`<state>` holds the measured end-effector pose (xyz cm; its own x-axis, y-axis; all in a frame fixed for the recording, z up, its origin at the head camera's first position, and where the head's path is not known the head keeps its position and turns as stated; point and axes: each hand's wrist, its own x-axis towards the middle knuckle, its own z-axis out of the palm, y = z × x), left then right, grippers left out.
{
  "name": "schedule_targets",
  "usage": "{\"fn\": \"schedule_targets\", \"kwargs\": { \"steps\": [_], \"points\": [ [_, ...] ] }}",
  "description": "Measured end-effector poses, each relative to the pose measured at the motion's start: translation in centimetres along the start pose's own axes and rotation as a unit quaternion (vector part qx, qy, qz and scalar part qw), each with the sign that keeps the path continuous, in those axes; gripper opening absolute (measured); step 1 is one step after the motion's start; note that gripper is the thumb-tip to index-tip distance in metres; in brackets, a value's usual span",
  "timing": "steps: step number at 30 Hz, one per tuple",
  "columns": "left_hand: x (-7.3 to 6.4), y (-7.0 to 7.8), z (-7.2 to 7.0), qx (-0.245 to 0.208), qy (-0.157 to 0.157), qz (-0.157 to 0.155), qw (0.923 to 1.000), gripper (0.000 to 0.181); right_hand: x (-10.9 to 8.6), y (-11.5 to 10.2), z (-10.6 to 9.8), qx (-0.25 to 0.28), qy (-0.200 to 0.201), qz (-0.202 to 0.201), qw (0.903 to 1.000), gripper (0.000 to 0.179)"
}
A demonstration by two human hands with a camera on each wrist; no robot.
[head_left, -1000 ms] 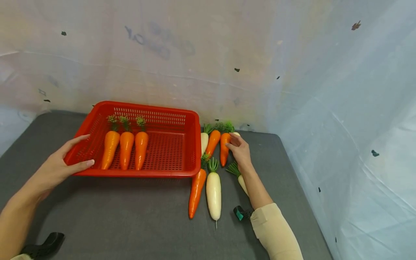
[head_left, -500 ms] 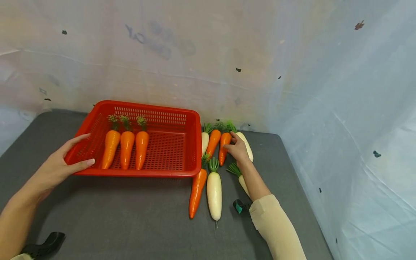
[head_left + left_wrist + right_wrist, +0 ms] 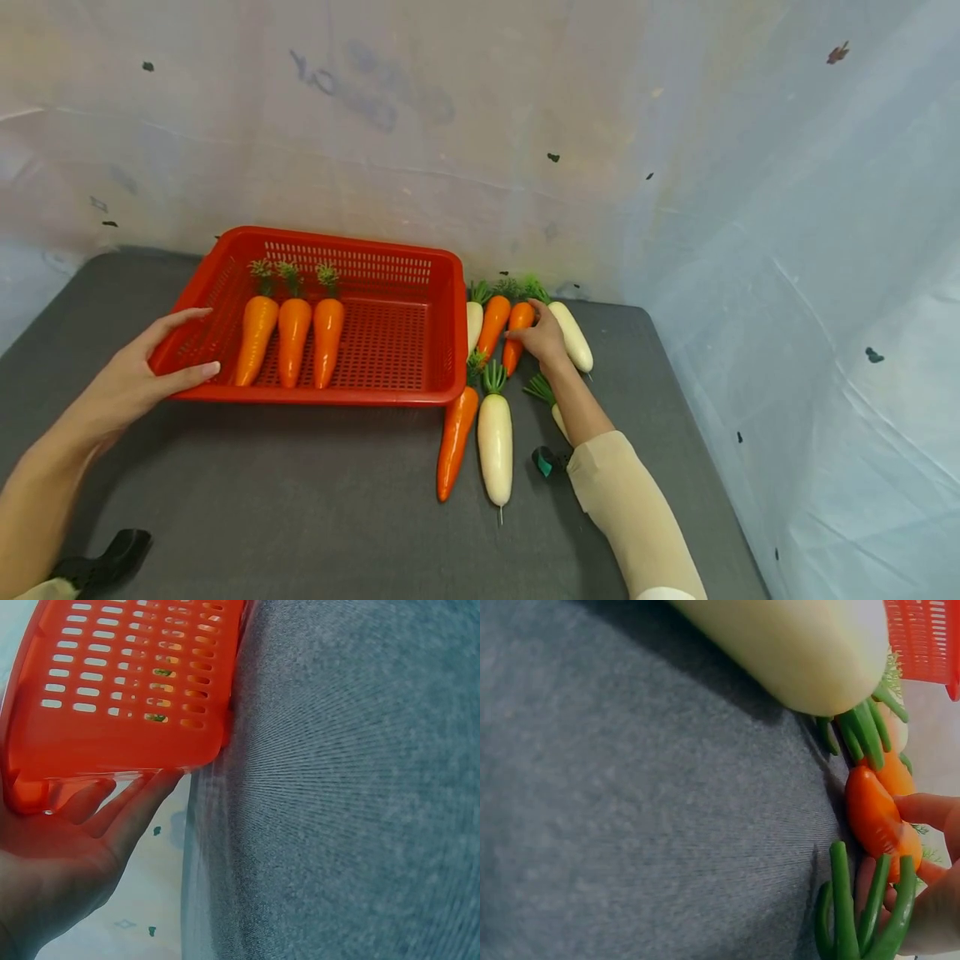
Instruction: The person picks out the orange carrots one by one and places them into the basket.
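Observation:
A red perforated plastic basket [image 3: 382, 342] stands at the back left with three orange carrots [image 3: 294, 343] lying side by side in it. My left hand [image 3: 138, 379] grips the basket's left end, thumb and fingers at the rim. In the left wrist view, the fingers [image 3: 146, 806] reach along the outside of the end wall. Right of the basket, my right hand [image 3: 546, 335] holds a leafy-topped carrot [image 3: 514, 354] between thumb and fingers. The right wrist view shows the thumb against this carrot [image 3: 871, 810], with other fingers partly hidden behind it and green stalks.
Beside the held carrot lie another carrot [image 3: 493, 325] and a white radish [image 3: 572, 335]. Closer in are a carrot [image 3: 456, 446] and a white radish [image 3: 495, 450]. Another radish [image 3: 558, 417] is partly under the right forearm. A plastic-sheeted wall [image 3: 480, 125] borders the grey table [image 3: 300, 500].
My right hand has moved slightly left and closed around the carrot, which has shifted a little. The radish on its right has come into view. The left hand stays on the basket.

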<state>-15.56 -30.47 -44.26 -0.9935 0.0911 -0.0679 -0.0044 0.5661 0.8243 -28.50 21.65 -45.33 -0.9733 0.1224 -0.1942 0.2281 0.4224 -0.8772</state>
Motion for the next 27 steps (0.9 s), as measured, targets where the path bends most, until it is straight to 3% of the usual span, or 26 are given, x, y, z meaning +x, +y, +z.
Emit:
{"fn": "schedule_targets", "kwargs": {
  "steps": [6,15,27],
  "points": [
    [0.1,0.1,0.1,-0.002,0.01,0.001,0.9999,0.08,0.2,-0.2,-0.1,0.001,-0.005,0.0,1.0,0.085],
    [0.0,0.0,0.0,-0.003,0.005,0.003,1.0,0.08,0.0,-0.1,-1.0,0.068,-0.031,0.025,0.9969,0.08],
    [0.1,0.3,0.0,-0.001,0.005,-0.01,0.9999,0.082,-0.8,-1.5,-2.3,0.082,-0.033,-0.036,0.9954,0.08]
  ]
}}
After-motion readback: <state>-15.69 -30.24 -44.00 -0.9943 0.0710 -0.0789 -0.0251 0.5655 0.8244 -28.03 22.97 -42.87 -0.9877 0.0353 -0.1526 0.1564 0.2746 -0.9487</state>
